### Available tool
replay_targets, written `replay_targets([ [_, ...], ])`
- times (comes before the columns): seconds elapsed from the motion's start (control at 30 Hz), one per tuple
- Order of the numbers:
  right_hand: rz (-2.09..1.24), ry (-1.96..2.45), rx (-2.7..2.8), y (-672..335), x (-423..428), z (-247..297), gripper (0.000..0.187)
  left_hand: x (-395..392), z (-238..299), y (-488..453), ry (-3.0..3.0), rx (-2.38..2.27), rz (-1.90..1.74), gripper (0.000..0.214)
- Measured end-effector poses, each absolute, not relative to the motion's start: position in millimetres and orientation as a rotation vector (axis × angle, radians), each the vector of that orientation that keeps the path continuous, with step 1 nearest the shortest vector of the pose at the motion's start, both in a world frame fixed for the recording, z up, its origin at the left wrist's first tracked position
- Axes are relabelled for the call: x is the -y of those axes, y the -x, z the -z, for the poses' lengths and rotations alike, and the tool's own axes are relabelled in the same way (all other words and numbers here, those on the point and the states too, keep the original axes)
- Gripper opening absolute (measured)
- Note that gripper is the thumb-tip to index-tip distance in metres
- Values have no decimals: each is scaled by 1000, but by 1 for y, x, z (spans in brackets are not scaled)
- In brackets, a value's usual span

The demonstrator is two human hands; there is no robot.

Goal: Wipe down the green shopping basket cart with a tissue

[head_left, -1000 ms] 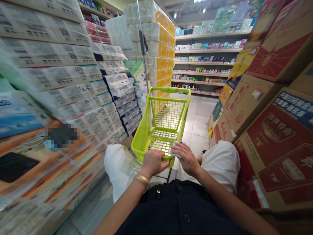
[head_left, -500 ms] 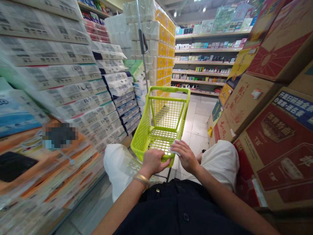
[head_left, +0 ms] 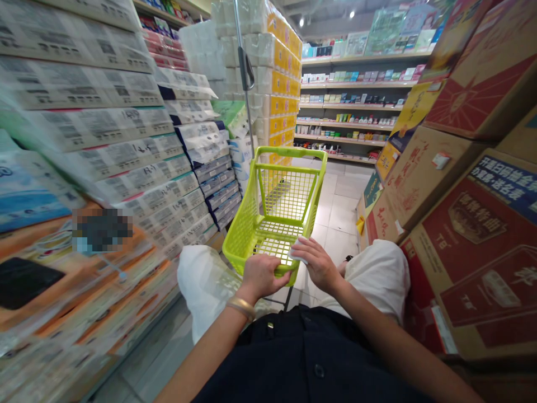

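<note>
Head view: the green basket [head_left: 243, 232] is gripped nearside by the left hand [head_left: 262, 277]; at its right edge, white cloth [head_left: 296, 258] is held by the right hand [head_left: 321, 265].

stocked shelves [head_left: 356, 85], pale tiled floor [head_left: 335, 204], ceiling spotlights [head_left: 351, 14]

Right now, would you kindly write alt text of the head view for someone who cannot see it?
A person's left hand grips the near rim of a green basket, while the right hand holds a white cloth or tissue at its right corner. Stacked packages rise on the left, cardboard boxes on the right, and stocked shelves stand behind.
</note>
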State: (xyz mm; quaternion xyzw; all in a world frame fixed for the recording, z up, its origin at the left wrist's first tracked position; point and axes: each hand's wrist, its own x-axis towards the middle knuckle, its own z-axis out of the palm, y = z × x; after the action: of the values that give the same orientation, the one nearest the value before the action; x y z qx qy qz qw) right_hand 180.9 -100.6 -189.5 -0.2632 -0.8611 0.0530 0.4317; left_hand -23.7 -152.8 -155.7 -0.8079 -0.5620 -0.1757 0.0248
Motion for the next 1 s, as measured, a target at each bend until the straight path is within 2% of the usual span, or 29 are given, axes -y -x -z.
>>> replay_targets([
  [0.17, -129, 821, 2055, -183, 67, 176, 33, 152, 155, 23, 2480, 1755, 502, 42],
  [0.43, -154, 621, 2222, -169, 119, 188, 31, 153, 154, 30, 2518, 1721, 531, 42],
  [0.57, -148, 732, 2155, -175, 93, 181, 33, 153, 155, 39, 2547, 1676, 531, 50],
  [0.7, -140, 845, 2044, -176, 68, 174, 29, 152, 156, 42, 2560, 1639, 538, 49],
  [1.0, -186, 685, 2182, -157, 108, 183, 34, 147, 159, 49, 2515, 1568, 663, 50],
])
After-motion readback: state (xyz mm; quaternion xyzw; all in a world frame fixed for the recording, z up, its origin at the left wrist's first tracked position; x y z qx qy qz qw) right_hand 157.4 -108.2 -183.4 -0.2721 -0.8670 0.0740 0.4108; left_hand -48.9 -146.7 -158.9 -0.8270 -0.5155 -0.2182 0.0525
